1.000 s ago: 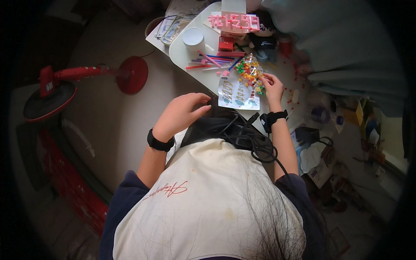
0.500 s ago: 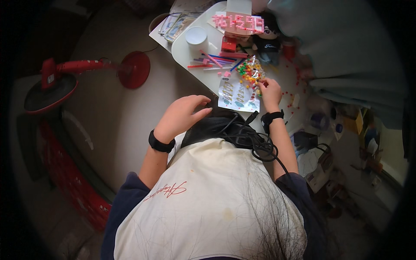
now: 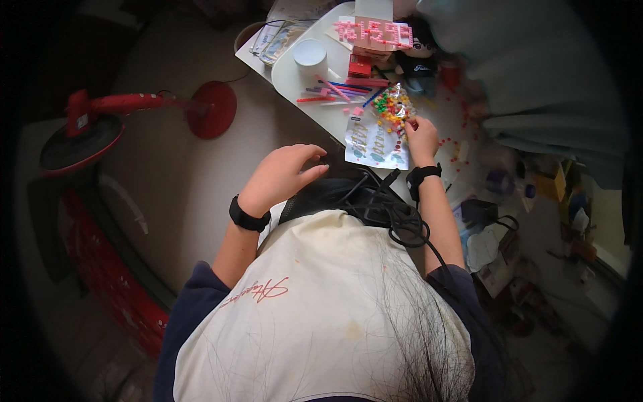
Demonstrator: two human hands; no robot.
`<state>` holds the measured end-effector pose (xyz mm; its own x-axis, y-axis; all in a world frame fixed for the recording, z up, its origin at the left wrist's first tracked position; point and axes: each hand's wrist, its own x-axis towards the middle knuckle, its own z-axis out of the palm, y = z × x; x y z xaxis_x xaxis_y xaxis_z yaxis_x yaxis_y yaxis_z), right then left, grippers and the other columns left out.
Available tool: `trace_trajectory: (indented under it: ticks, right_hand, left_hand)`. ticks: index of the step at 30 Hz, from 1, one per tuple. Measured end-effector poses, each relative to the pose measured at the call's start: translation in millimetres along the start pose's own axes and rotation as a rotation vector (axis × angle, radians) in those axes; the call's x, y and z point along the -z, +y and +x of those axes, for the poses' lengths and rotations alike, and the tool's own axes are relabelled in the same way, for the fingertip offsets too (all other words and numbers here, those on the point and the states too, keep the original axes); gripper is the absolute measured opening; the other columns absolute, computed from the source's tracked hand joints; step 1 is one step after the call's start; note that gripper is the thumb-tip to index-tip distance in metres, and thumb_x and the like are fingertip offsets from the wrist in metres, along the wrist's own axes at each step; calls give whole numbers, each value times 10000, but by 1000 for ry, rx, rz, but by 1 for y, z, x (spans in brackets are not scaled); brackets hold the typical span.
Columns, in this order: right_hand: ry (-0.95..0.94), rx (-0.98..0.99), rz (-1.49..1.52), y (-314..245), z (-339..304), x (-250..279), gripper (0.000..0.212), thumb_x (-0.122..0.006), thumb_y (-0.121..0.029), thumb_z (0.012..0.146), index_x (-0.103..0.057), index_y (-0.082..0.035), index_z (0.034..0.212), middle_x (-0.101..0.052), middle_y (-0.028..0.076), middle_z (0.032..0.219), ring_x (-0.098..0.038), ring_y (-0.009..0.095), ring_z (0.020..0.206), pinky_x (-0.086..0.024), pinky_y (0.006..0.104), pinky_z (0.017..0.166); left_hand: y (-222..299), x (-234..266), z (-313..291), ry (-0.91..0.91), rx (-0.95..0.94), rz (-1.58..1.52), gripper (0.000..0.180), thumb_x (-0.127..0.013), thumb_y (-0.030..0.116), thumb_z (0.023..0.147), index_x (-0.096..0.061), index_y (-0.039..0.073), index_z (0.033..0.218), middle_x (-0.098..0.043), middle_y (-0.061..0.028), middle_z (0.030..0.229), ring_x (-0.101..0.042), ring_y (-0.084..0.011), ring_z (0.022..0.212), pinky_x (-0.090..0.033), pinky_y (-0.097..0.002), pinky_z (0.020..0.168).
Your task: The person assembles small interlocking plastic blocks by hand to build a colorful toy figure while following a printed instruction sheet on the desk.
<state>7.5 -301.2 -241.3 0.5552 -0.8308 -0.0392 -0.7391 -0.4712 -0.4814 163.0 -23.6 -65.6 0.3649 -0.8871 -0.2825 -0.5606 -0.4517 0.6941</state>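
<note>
My right hand [image 3: 422, 141] is at the lower right edge of a heap of small multicoloured beads [image 3: 387, 107]. Its fingers are pinched together, and whatever they hold is too small to make out. Some of the beads lie in or beside a shiny clear bag [image 3: 400, 95]. Just left of that hand, a printed picture sheet [image 3: 368, 149] lies flat at the table's near edge. My left hand [image 3: 284, 175] hovers left of my lap, off the table, with its thumb apart from its curved fingers and nothing visible in it.
On the white table [image 3: 289, 79] stand a white cup [image 3: 311, 59], a red box [image 3: 360, 65], a pink beaded piece [image 3: 374, 35] and a doll [image 3: 416, 63]. Coloured strips [image 3: 335, 90] lie mid-table. A black cable [image 3: 402, 214] crosses my lap. A red lamp [image 3: 211, 110] stands left.
The table and its things have shifted slightly right and up in view. My right hand stays pinched by the beads, a little farther right. My left hand has barely moved.
</note>
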Motion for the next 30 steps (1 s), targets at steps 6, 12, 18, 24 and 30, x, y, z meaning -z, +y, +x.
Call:
trace_trajectory:
  ticks: [6,12,18,24,30]
  right_hand:
    - [107,-45,76,-9,-6,12,108,-656,-221,795,-709,-137,837,-655,89,800,-637,289,744,-493,389,642]
    - [24,-150,653,1,-10,25,136,-706,-150,807,-711,-37,884,-716,58,790,-669,123,692,-485,245,600]
    - [-272,-196,930,-43,-38,100,174,-717,-129,829,-694,-19,962,-713,26,844,-646,75,713,-452,185,600]
    - [-261,-116,862,-35,-47,89,203,-695,-110,849,-693,-11,1025,-699,32,905,-625,68,787,-480,209,673]
    - [-339,-106,862,-36,-62,62,184,-659,-97,874,-687,11,1020,-689,41,880,-626,89,785,-497,220,731]
  left_hand:
    - [1,6,-5,12,17,-6,290,-617,249,895,-622,60,1114,-661,-123,1040,-621,-290,911,-498,-347,777]
    - [5,3,4,73,-78,-97,252,-628,193,892,-628,49,1099,-668,-119,1007,-640,-264,884,-506,-327,753]
    - [11,-1,19,87,-130,-204,213,-651,129,872,-639,33,1061,-674,-125,980,-655,-247,877,-511,-316,765]
    - [0,-3,21,102,-115,-113,213,-641,147,880,-645,29,1057,-679,-125,964,-662,-245,880,-513,-315,772]
    - [-52,-23,31,-53,94,-84,233,-625,229,884,-660,58,1039,-683,-121,939,-661,-249,873,-516,-327,765]
